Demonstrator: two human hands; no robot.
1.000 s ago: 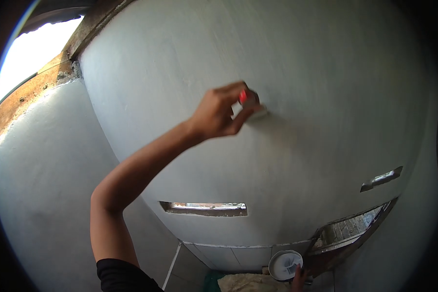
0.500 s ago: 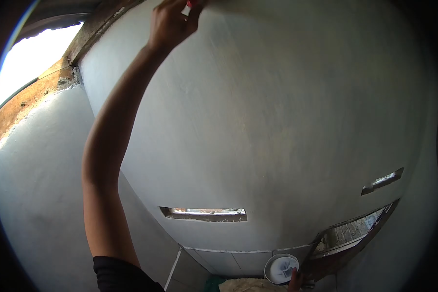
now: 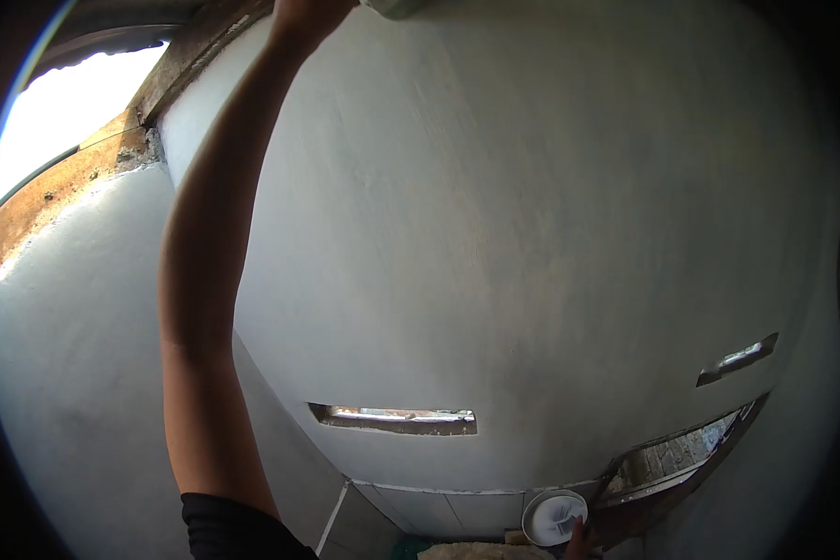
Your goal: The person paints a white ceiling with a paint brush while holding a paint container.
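Note:
My left hand (image 3: 315, 17) is raised at the top edge, its fingers mostly cut off by the frame. Just right of it shows part of a pale grey-green tool (image 3: 394, 7) against the grey wall (image 3: 495, 205). The tool's handle is out of view. Low in the view, my right hand (image 3: 579, 539) grips the rim of a round white container (image 3: 553, 516), with the thumb over its edge. Whitish material lies in the container.
The wall has a narrow slot (image 3: 397, 418) low down, a smaller slot (image 3: 737, 358) at the right and a framed opening (image 3: 672, 462) below it. A wooden beam (image 3: 191, 70) and bright gap are at upper left. Wall tiles (image 3: 485, 509) run along the bottom.
My left hand has moved up and left, partly out of the frame. The red part seen in it has gone from view, and the pale tool shows. The container sits slightly further right.

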